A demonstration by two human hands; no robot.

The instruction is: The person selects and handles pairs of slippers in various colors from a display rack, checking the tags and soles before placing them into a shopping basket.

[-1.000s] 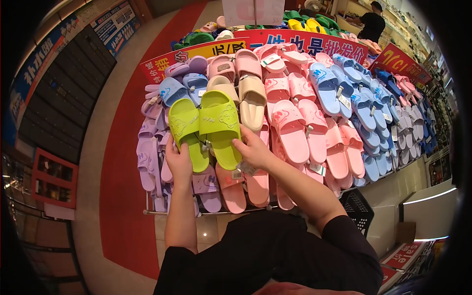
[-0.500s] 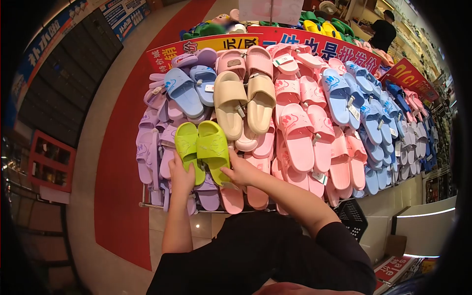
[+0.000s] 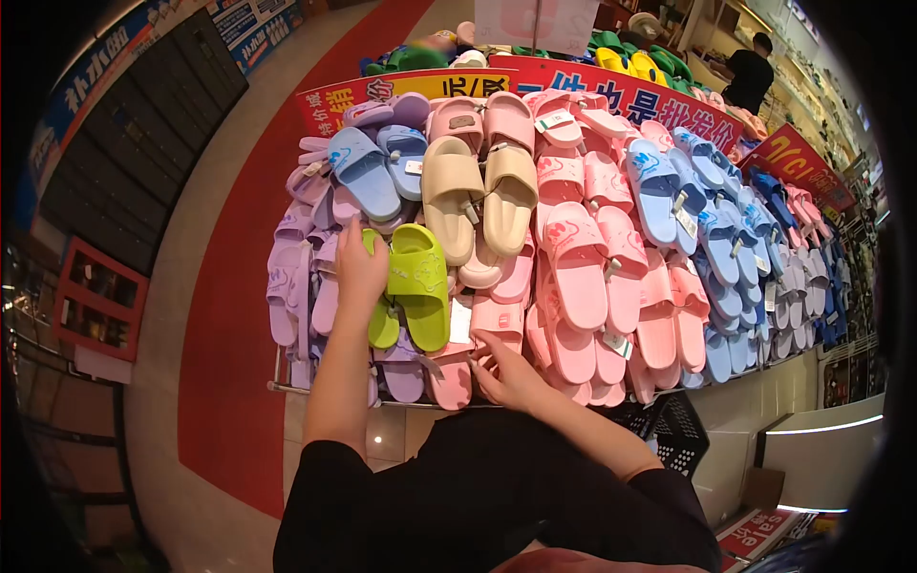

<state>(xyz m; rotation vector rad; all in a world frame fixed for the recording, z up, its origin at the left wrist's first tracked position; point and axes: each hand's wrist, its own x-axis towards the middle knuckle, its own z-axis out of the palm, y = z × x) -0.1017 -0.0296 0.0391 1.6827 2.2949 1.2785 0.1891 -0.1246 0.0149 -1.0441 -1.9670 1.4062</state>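
A pair of lime-green slippers point(image 3: 420, 277) lies on top of purple slippers point(image 3: 401, 371) at the front left of the display. My left hand point(image 3: 361, 272) covers much of the left green slipper, its fingers closed around the strap area. My right hand point(image 3: 511, 374) is off the green pair, fingers bent and apart, beside the front pink slippers point(image 3: 497, 323). A white tag point(image 3: 459, 319) shows between the green pair and the pink ones. Just behind lie beige slippers point(image 3: 451, 201) and blue slippers point(image 3: 365, 172).
Pink slippers point(image 3: 576, 258) and light-blue slippers point(image 3: 659, 191) fill the right of the rack. A red sign point(image 3: 621, 94) runs along the back. Below the rack's right side sits a black basket point(image 3: 680, 435). A person in black point(image 3: 750, 74) stands at the far right.
My left hand has moved up along the left green slipper. The right hand has let go of the green pair and shifted right and down, toward the pink slippers. A white tag now shows.
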